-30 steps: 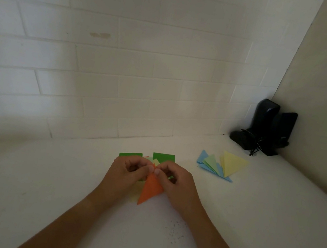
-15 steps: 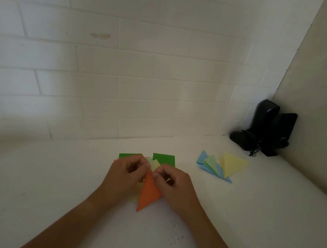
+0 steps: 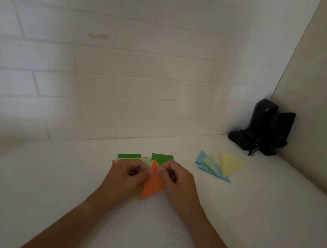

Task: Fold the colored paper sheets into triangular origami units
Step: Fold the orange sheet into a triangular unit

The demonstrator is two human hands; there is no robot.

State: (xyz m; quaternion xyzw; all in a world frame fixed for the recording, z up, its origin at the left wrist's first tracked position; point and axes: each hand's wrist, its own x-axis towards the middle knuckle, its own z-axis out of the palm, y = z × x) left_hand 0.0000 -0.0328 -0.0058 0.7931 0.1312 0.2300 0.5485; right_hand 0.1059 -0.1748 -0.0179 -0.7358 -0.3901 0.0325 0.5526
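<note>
orange triangle (image 3: pixel 153 184), green sheets (image 3: pixel 162 158) (yellow triangle (image 3: pixel 231 163))

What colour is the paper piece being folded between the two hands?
Orange: the folded paper piece is a pointed triangle, seen in the head view.

Folded unit (image 3: pixel 153 183) between both hands; flat sheets (image 3: pixel 161 158) behind; finished units (image 3: pixel 221 164) right; speakers (image 3: pixel 265 128) far-right corner.

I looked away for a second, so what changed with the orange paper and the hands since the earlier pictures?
The orange paper triangle now pokes its tip up between the fingertips; before, both hands covered it. Left hand and right hand keep pinching it. The folded pastel paper triangles stayed put.
</note>
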